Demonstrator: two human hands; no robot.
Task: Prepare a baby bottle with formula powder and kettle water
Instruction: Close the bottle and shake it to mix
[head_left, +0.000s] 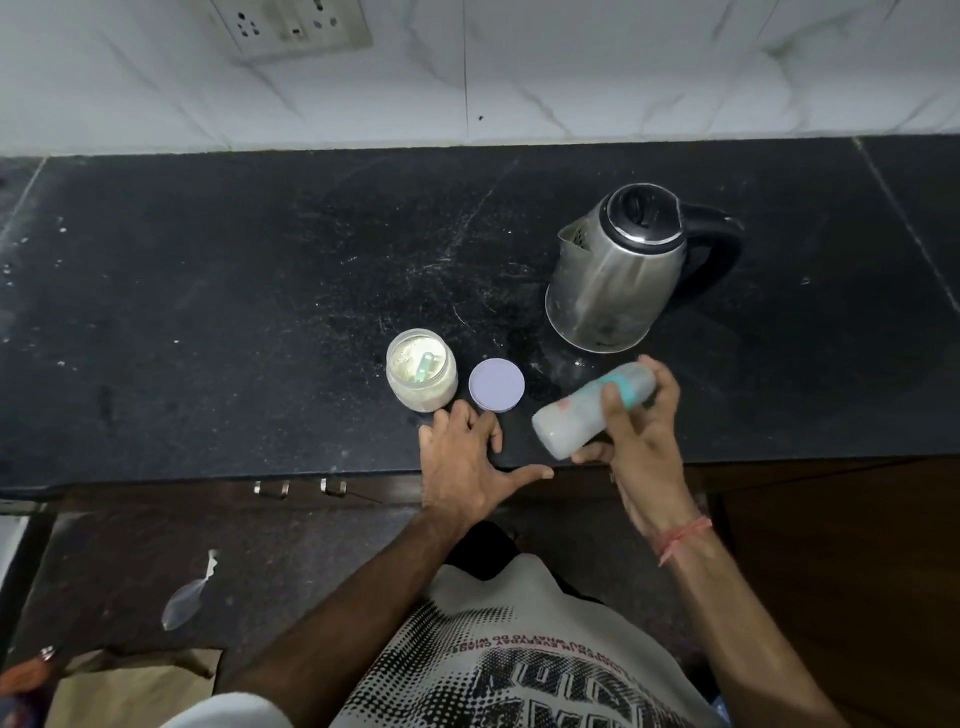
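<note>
Counts: one baby bottle (592, 409), one formula jar (422, 378), one loose lid (496, 385), one kettle (618, 270), two hands.
Right hand (641, 441): your fingers are curled round the bottle, gripping it tilted above the counter edge; teal collar end points away from you, under your fingertips.
Left hand (465, 462): your fingers are spread flat on the counter, holding nothing; fingertips just short of the jar and touching or almost touching the lid.
Surface: black stone counter (234, 291), scuffed, dusted white.
Room: white marble-look wall, one socket plate (293, 23) high left.
Jar: open, pale powder inside, one teal scoop (425, 365) in it.
Bottle: cloudy whitish contents, blurred.
Kettle: steel, black lid closed, beyond your right fingertips.
</note>
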